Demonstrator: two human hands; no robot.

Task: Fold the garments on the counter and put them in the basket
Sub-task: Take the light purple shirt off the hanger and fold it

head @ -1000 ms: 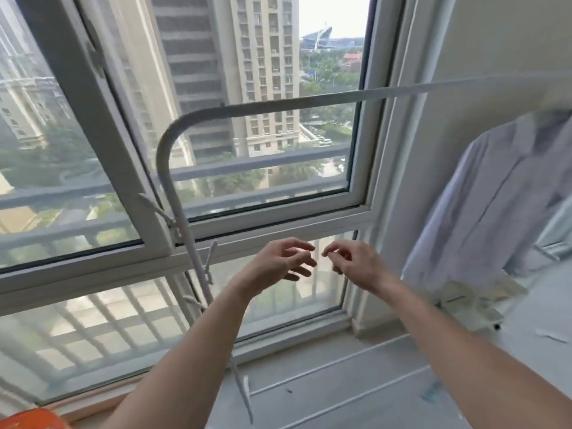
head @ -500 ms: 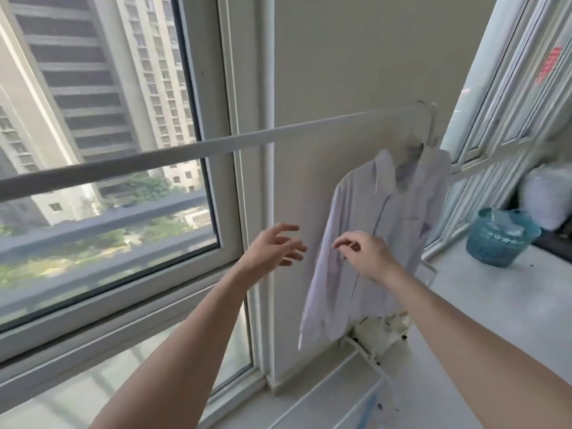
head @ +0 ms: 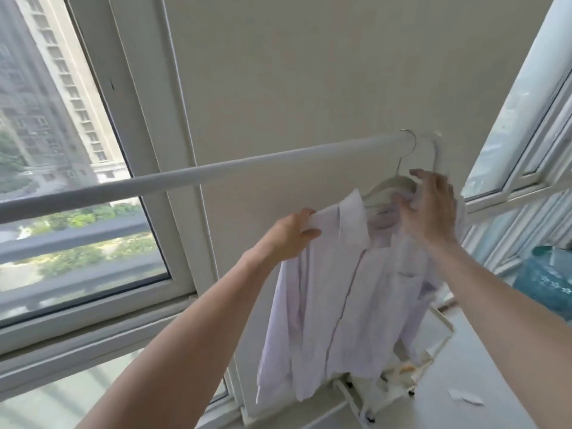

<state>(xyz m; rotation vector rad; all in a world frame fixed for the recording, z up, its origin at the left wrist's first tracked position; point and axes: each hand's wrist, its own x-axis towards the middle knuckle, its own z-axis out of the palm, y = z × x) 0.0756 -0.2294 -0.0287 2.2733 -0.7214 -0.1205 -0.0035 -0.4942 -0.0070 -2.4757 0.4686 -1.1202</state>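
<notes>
Big window (head: 77,181) at left. White drying-rack rail (head: 216,168) runs across the frame. A pale lilac shirt (head: 356,305) hangs from the rail on a white hanger (head: 390,184), above the pale surface (head: 464,382). Teal basket (head: 551,280) at the right edge, apart from the shirt. Left hand (head: 291,233) pinches the shirt's shoulder edge. Right hand (head: 430,209) is at the collar and hanger, fingers spread; can't tell if it grips.

Left forearm (head: 185,329), right forearm (head: 501,301) bare; left hand (head: 291,236), right hand (head: 430,209) bare.
</notes>
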